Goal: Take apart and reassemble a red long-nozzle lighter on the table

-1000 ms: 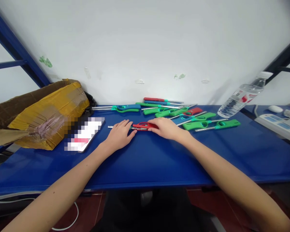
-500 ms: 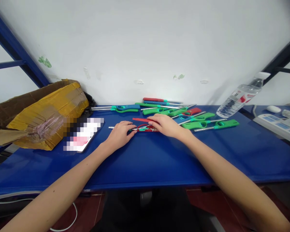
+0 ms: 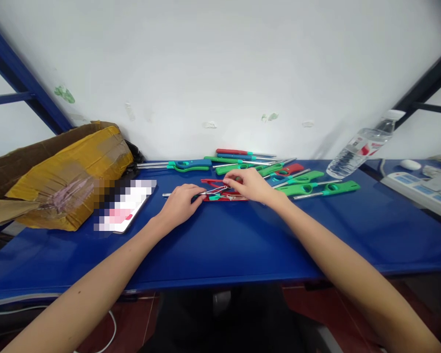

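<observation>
A red stick lighter (image 3: 226, 198) lies opened on the blue table, its wires and a teal inner part showing. My left hand (image 3: 182, 203) is closed around the front of this lighter, and a metal tube (image 3: 165, 195) sticks out past its fingers. With thumb and fingers pinched, my right hand (image 3: 253, 185) holds a thin wire (image 3: 219, 189) raised over the lighter body. Just behind lies a loose red casing half (image 3: 210, 181), its right end partly covered by the right fingers.
Several green, blue and red stick lighters (image 3: 297, 189) lie in a pile behind and to the right. A phone (image 3: 132, 206) and a taped cardboard box (image 3: 69, 181) are at left. A water bottle (image 3: 360, 147), a power strip (image 3: 419, 191) and a white mouse (image 3: 410, 164) stand at right.
My right hand has lifted slightly off the lighter body and raised a wire between its fingertips. My left hand stays on the front of the lighter.
</observation>
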Available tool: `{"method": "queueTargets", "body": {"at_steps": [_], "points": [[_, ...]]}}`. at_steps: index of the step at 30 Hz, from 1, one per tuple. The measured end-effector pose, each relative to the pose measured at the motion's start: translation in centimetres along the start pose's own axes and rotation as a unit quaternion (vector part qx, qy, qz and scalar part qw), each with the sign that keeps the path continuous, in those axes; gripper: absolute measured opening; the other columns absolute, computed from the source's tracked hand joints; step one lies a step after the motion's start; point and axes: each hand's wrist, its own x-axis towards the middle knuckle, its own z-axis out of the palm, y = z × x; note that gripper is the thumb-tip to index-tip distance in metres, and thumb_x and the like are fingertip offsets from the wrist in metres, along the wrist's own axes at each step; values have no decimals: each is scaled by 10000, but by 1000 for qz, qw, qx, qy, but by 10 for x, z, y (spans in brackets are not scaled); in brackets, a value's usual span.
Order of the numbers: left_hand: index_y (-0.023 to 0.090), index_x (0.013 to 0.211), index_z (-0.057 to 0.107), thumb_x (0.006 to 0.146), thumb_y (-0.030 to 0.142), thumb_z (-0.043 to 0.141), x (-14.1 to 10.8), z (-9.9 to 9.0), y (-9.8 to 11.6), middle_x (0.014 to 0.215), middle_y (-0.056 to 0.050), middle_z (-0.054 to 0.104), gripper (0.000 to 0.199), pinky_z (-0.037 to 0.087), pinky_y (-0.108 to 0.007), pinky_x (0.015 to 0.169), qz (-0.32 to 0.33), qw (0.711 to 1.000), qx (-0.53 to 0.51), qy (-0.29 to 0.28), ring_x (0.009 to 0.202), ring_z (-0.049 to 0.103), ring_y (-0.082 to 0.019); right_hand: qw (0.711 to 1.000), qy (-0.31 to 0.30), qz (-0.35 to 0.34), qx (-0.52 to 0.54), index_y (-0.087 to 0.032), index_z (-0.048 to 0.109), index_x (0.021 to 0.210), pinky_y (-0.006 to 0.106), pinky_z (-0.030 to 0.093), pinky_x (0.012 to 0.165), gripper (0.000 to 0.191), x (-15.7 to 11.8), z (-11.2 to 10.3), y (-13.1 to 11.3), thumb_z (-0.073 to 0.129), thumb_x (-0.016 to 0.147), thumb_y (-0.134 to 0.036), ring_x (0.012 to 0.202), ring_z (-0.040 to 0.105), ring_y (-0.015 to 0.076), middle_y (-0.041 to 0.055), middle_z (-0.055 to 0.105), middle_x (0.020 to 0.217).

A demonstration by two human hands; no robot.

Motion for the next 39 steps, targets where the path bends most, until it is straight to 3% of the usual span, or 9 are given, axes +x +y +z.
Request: {"method": "queueTargets", "body": {"at_steps": [7, 17, 26, 30, 34, 39], "points": [[198, 1095, 704, 954, 311, 456, 2, -3, -7, 1077, -65, 731, 306, 499, -397, 907, -26, 1000, 13, 9, 994, 661, -251, 998, -34, -8, 53, -166, 699, 846, 260, 402, 676, 287, 24, 6, 11, 536, 938, -383, 675, 606, 138, 25, 706, 756], [195, 1071, 703, 961, 300, 425, 2, 1, -18, 1045, -78, 720, 317, 505, -396, 873, -35, 998, 37, 24, 969, 630, -258, 998, -39, -25, -49, -172, 625, 716, 258, 319, 607, 342, 48, 23, 17, 471, 973, -336, 605, 492, 129, 5, 620, 654], [175, 1147, 677, 941, 267, 434, 3, 0, -19, 1102, -87, 702, 332, 497, -419, 909, -69, 996, 56, 7, 1026, 606, -278, 994, -55, -15, -95, -162, 703, 890, 262, 369, 694, 261, 51, 38, 21, 484, 970, -279, 752, 577, 156, 53, 705, 847], [166, 1145, 678, 939, 274, 444, 3, -1, -18, 1110, -92, 699, 330, 492, -428, 929, -76, 996, 51, 12, 1034, 605, -281, 993, -24, -42, -107, -148, 706, 956, 282, 403, 800, 268, 42, 30, 20, 468, 979, -268, 887, 598, 178, 87, 698, 987], [166, 1140, 682, 936, 275, 447, 3, -1, -17, 1108, -96, 696, 330, 496, -434, 922, -79, 995, 53, 8, 1027, 607, -285, 991, -10, -80, -111, -156, 709, 904, 318, 418, 875, 260, 13, 15, 13, 513, 963, -316, 986, 586, 210, 86, 694, 976], [156, 1120, 690, 942, 319, 457, 2, 2, -12, 1109, -111, 678, 335, 487, -440, 955, -67, 996, 52, 31, 1065, 588, -287, 991, -31, -62, -113, -161, 722, 904, 310, 446, 791, 323, -17, 11, 5, 544, 948, -427, 866, 607, 200, 82, 700, 906]]}}
